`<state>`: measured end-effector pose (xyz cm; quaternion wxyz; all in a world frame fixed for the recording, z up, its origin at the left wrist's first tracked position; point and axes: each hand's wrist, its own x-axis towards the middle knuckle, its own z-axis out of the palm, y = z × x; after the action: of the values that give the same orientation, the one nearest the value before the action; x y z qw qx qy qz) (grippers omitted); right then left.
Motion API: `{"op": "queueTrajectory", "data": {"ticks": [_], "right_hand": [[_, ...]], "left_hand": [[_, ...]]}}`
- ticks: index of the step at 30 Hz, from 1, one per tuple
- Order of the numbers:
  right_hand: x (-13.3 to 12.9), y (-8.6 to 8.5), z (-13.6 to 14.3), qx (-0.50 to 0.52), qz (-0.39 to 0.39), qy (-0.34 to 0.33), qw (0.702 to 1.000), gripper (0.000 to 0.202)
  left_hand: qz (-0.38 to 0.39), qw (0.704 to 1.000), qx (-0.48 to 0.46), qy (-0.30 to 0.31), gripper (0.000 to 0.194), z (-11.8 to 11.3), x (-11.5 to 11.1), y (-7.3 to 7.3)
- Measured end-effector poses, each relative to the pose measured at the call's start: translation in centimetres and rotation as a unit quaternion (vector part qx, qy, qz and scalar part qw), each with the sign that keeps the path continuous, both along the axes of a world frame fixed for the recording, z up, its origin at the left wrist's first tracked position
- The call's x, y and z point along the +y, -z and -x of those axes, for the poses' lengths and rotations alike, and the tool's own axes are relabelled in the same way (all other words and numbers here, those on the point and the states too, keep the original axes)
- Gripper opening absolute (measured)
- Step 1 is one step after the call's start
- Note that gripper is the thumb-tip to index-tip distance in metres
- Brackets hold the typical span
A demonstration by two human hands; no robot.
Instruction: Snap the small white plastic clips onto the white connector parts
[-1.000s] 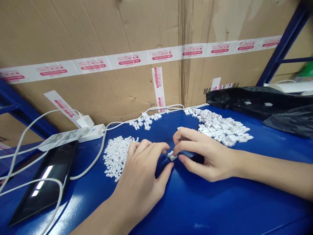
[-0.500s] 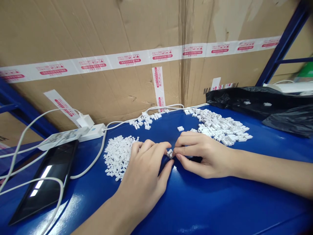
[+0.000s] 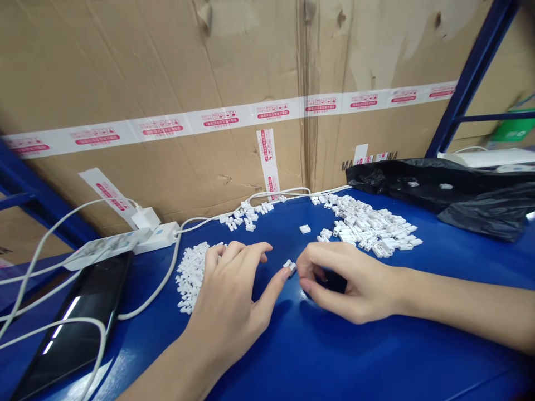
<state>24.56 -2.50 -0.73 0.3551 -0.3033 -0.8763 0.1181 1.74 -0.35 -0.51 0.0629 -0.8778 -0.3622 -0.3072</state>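
My right hand (image 3: pixel 355 281) pinches a small white plastic connector (image 3: pixel 290 266) between thumb and forefinger, just above the blue table (image 3: pixel 334 356). The thumb tip of my left hand (image 3: pixel 234 301) touches that same piece, while its other fingers are spread and rest at the edge of a heap of tiny white clips (image 3: pixel 192 273). A bigger pile of white connector housings (image 3: pixel 371 225) lies behind my right hand. One loose housing (image 3: pixel 305 229) sits apart between the piles.
A black phone (image 3: pixel 79 323) lies at the left with white cables (image 3: pixel 50 328) and a white power strip (image 3: pixel 117 242) with a charger. Another small cluster of white parts (image 3: pixel 246 214) sits by the cardboard wall (image 3: pixel 209 83). A black plastic bag (image 3: pixel 451 189) lies at the right rear.
My left fingers have let go of the small piece and spread open, only the thumb still against it. The right hand keeps the piece. The view has tilted down slightly.
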Motion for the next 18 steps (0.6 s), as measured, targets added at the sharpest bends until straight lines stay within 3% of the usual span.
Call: {"op": "queueTrajectory", "data": {"ticks": [2, 6, 8, 13, 17, 18], "right_hand": [[-0.2, 0.1, 0.3, 0.007, 0.037, -0.011, 0.999, 0.017], [0.1, 0.4, 0.2, -0.025, 0.025, 0.074, 0.997, 0.055], [0.4, 0.5, -0.1, -0.044, 0.01, 0.093, 0.995, 0.062], [0.6, 0.6, -0.2, -0.032, -0.004, 0.076, 0.997, 0.047], [0.5, 0.6, 0.0, -0.032, -0.031, 0.071, 0.997, 0.035], [0.5, 0.6, 0.0, -0.035, -0.038, 0.076, 0.996, 0.033]], "left_hand": [[-0.01, 1.0, 0.001, 0.005, 0.021, -0.1, 0.0, 0.0], [-0.037, 0.999, -0.022, -0.005, 0.028, -0.2, -0.4, -0.4], [-0.036, 0.999, -0.036, 0.018, 0.028, -0.2, -1.0, -0.8], [0.056, 0.973, -0.084, 0.208, 0.013, -1.7, -3.3, -0.4], [0.118, 0.927, -0.047, 0.354, 0.02, -4.4, -5.8, 2.5], [0.164, 0.925, -0.029, 0.342, 0.021, -4.9, -6.4, 3.6]]}}
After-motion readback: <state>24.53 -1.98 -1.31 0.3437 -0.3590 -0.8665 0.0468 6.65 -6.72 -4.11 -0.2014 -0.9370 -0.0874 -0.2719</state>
